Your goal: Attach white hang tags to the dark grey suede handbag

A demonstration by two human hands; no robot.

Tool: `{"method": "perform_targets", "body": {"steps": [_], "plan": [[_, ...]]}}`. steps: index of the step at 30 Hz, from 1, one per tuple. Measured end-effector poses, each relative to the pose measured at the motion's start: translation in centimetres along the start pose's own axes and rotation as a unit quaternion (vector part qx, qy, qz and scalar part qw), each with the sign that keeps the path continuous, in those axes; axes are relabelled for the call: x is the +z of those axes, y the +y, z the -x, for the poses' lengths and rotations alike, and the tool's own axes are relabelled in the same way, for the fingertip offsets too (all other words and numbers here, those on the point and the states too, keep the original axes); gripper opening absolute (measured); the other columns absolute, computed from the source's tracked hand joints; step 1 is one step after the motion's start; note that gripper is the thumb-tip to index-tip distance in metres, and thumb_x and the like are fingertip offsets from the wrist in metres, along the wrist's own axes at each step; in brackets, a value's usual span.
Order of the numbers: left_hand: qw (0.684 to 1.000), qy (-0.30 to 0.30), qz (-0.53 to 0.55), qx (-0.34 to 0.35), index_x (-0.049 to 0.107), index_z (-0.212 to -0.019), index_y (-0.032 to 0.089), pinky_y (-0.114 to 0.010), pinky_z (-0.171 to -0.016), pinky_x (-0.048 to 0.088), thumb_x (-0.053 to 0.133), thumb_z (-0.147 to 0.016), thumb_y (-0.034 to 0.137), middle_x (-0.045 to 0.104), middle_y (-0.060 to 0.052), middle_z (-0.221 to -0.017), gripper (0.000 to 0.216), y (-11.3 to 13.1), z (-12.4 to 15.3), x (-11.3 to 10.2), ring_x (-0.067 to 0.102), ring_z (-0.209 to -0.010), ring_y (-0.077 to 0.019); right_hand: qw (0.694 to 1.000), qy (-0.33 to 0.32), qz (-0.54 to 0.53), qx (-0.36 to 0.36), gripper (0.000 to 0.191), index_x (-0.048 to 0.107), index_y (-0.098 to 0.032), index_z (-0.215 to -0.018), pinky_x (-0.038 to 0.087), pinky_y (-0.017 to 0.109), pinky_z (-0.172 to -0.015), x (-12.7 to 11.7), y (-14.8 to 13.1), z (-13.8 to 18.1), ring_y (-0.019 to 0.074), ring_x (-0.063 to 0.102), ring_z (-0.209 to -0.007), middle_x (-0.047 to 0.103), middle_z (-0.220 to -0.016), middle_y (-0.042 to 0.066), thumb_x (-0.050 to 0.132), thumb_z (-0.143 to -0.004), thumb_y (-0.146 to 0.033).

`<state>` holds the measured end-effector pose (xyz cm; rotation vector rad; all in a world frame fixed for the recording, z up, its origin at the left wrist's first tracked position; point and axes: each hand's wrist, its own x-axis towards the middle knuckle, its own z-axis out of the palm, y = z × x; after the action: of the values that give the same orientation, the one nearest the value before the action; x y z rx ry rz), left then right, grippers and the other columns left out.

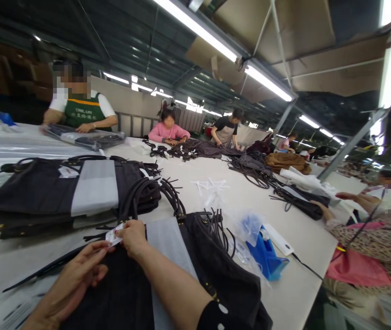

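Both my hands meet over a black bag (212, 270) lying in front of me on the white table (305, 247). My right hand (132, 237) pinches a small white tag (113, 235) at its right end. My left hand (80, 275) lies just below, fingertips closed on the tag's lower left edge. A grey paper sheet (168, 243) sits tucked in the bag beside my right wrist. Black straps (178, 201) fan out from the bag's top.
A stack of black bags (44, 192) with a grey sheet lies to the left. A blue holder (267, 259) and clear plastic bags (247, 224) sit to the right. Several other people work around the table, one close at the right edge (371, 247).
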<state>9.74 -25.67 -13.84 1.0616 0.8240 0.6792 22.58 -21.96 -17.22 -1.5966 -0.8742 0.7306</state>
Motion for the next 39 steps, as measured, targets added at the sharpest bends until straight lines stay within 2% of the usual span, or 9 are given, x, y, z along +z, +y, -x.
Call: {"method": "perform_targets", "body": {"steps": [8,15,18,21,24,27,31,35,39], "plan": [[0.997,0.010,0.070,-0.013,0.054,-0.101,0.028,-0.018,-0.039,0.032,0.074,-0.056,0.041,0.057,0.001,-0.098,0.052,-0.3,-0.1,0.3,0.046,-0.048,-0.0067,0.997,0.034,-0.049,0.056,0.022,0.051,-0.018,-0.048,0.033,0.019,-0.040,0.1,-1.5,1.1,0.0100,0.046,-0.045,0.043,-0.043,-0.005,0.071,-0.057,-0.025],[0.992,0.027,0.121,0.023,0.060,-0.097,0.025,-0.020,-0.041,0.037,0.074,-0.055,0.037,0.059,0.002,-0.086,0.046,0.1,0.1,0.4,0.046,-0.050,-0.0078,0.956,-0.072,-0.240,0.154,0.022,0.047,-0.018,-0.056,0.014,0.018,-0.030,-1.9,-4.2,3.7,0.0050,0.027,-0.031,0.042,-0.042,-0.007,0.067,-0.063,-0.025],[0.990,0.013,0.141,0.026,0.063,-0.097,0.023,-0.021,-0.040,0.038,0.073,-0.056,0.035,0.061,0.000,-0.090,0.044,0.3,0.3,0.2,0.044,-0.050,-0.0079,0.964,-0.083,-0.221,0.124,0.020,0.050,-0.018,-0.063,0.017,0.018,-0.030,-1.9,-4.1,4.5,0.0054,0.030,-0.031,0.043,-0.047,-0.006,0.060,-0.072,-0.033],[0.986,0.016,0.165,0.037,0.066,-0.092,0.020,-0.021,-0.044,0.041,0.073,-0.057,0.033,0.062,-0.002,-0.092,0.038,0.2,0.1,-0.2,0.046,-0.055,-0.0090,0.988,-0.103,-0.107,0.037,0.029,0.051,-0.020,-0.067,0.026,0.020,-0.035,-2.2,-3.4,5.2,0.0085,0.038,-0.035,0.042,-0.049,-0.005,0.044,-0.083,-0.043],[0.979,0.051,0.194,0.039,0.068,-0.082,0.017,-0.019,-0.044,0.042,0.073,-0.056,0.030,0.062,-0.001,-0.082,0.029,-0.1,-0.5,-0.3,0.045,-0.055,-0.0083,0.988,-0.087,0.076,-0.106,0.027,0.054,-0.022,-0.073,0.039,0.024,-0.053,-2.8,-3.1,6.2,0.0155,0.055,-0.059,0.052,-0.062,0.000,0.041,-0.085,-0.042],[0.973,0.078,0.212,0.038,0.069,-0.073,0.015,-0.018,-0.043,0.041,0.071,-0.057,0.031,0.061,-0.001,-0.070,0.023,-0.5,-1.0,-0.2,0.044,-0.053,-0.0076,0.974,-0.053,0.158,-0.151,0.021,0.054,-0.021,-0.092,0.042,0.030,-0.068,-3.0,-2.9,7.0,0.0215,0.058,-0.076,0.058,-0.077,0.005,0.042,-0.084,-0.037],[0.974,0.096,0.198,0.053,0.069,-0.071,0.013,-0.017,-0.044,0.041,0.072,-0.055,0.032,0.063,-0.002,-0.074,0.024,-0.7,-1.2,0.2,0.045,-0.053,-0.0066,0.991,0.015,0.052,-0.120,0.023,0.050,-0.018,-0.100,0.043,0.029,-0.065,-2.4,-1.9,6.8,0.0184,0.058,-0.067,0.059,-0.070,0.003,0.040,-0.084,-0.031],[0.973,0.128,0.173,0.080,0.068,-0.070,0.011,-0.017,-0.043,0.035,0.076,-0.049,0.032,0.061,-0.001,-0.067,0.031,-0.8,-0.9,0.8,0.044,-0.050,-0.0051,0.984,0.001,-0.166,-0.059,0.015,0.048,-0.019,-0.088,0.034,0.020,-0.041,-2.3,-1.8,6.4,0.0100,0.042,-0.039,0.047,-0.049,-0.006,0.042,-0.079,-0.030],[0.973,0.142,0.143,0.109,0.067,-0.073,0.008,-0.018,-0.041,0.030,0.074,-0.051,0.033,0.057,-0.001,-0.059,0.034,-1.2,-0.9,1.3,0.042,-0.046,-0.0052,0.971,0.014,-0.237,0.012,0.015,0.047,-0.017,-0.081,0.026,0.017,-0.034,-3.1,-2.2,5.7,0.0063,0.039,-0.035,0.049,-0.051,-0.006,0.044,-0.073,-0.029]]}}
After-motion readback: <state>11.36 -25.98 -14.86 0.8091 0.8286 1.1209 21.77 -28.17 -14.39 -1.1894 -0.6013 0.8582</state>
